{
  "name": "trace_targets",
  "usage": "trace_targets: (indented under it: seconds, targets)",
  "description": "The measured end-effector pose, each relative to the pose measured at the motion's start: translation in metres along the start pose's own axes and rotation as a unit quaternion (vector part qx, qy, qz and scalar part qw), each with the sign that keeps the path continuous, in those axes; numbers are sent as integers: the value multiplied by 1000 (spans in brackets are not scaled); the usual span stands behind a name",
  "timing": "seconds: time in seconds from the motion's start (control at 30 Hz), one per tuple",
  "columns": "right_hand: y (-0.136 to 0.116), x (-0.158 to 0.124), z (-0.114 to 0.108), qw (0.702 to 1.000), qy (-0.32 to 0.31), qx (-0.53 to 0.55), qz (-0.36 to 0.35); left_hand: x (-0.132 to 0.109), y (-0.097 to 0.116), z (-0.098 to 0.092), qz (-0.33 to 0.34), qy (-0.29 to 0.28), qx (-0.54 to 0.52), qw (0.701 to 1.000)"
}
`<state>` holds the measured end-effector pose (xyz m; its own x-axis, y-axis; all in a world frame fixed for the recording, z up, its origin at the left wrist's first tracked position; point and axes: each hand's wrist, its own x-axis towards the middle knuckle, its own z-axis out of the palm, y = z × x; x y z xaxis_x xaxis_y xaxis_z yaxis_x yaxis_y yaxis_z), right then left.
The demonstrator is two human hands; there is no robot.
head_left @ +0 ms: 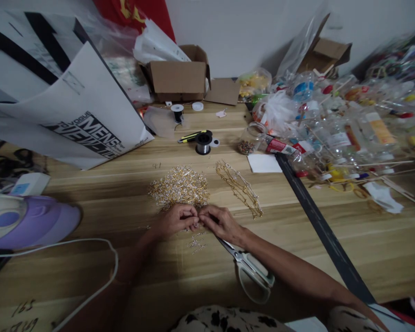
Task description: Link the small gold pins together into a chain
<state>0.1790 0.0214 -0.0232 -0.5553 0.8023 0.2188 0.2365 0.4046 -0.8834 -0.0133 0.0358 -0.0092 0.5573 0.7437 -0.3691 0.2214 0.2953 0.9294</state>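
Just in front of a heap of gold and silver beads or chain bits (181,184), my left hand (180,219) and my right hand (219,221) meet with fingertips pinched together. Whatever sits between the fingers is too small to make out; a little silvery piece shows by the left fingertips. Short pieces of silver chain (197,243) lie on the table just below the hands. Scissors with pale handles (251,274) rest partly beneath my right wrist. Several gold and silver chains (240,189) are laid out to the right of the heap.
Beyond the heap are a spool of wire (203,144), a yellow-black cutter (188,137) and a jar of beads (251,140). Plastic bottles (342,124) crowd the right side. A large paper bag (76,106) and a purple-white appliance (34,219) with a white cable (112,251) occupy the left.
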Motion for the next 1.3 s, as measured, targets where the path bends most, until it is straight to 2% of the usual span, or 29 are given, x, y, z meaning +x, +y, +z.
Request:
trace_targets:
  seconds: [0.2,0.6,0.8,0.97,1.3]
  targets:
    - [0,0,0,1000,2,2,2,-1,0,0,19,-5,-1,1000]
    - [1,0,0,1000,4,-2,7,-1,1,1,13,-3,6,1000]
    - [-1,0,0,999,7,34,16,-1,3,0,1,7,0,1000]
    - [0,0,2,999,12,34,34,-2,1,-1,16,15,3,1000]
    - [-1,3,6,999,26,-19,-13,-3,1,4,21,16,8,1000]
